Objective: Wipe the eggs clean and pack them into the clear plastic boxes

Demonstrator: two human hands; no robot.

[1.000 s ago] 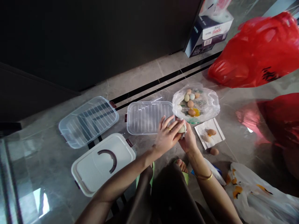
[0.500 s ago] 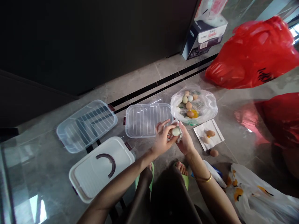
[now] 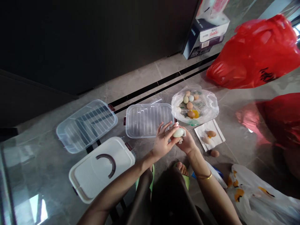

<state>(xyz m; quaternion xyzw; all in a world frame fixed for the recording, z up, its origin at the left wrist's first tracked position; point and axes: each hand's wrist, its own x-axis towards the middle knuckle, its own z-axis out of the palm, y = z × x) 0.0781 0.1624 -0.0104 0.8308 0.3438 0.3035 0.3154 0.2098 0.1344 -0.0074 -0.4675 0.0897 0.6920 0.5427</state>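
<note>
My left hand (image 3: 162,141) pinches a pale greenish egg (image 3: 178,132) between thumb and fingers. Beneath and beside the egg, my right hand (image 3: 188,144) cups a crumpled white tissue (image 3: 180,141) against the shell; its fingers are partly hidden. Just beyond my hands lies an open plastic bag (image 3: 212,107) with several brown and pale eggs, and spilled yolk (image 3: 196,113) next to one of them. To the right, a cracked brown egg (image 3: 211,134) rests on a folded white paper sheet (image 3: 219,137). Another brown egg (image 3: 214,153) sits on the floor beside the sheet.
Left of the bag stands a clear ribbed container (image 3: 147,120). Farther left are a second clear container (image 3: 86,125) and a white lid with a dark handle (image 3: 91,178). Red bags (image 3: 255,56), a box (image 3: 203,37) and a patterned white bag (image 3: 257,193) flank the right side.
My right thumb has come off the top of the egg, and more of the shell shows. The egg has shifted slightly right in my left fingers. The surroundings stay put.
</note>
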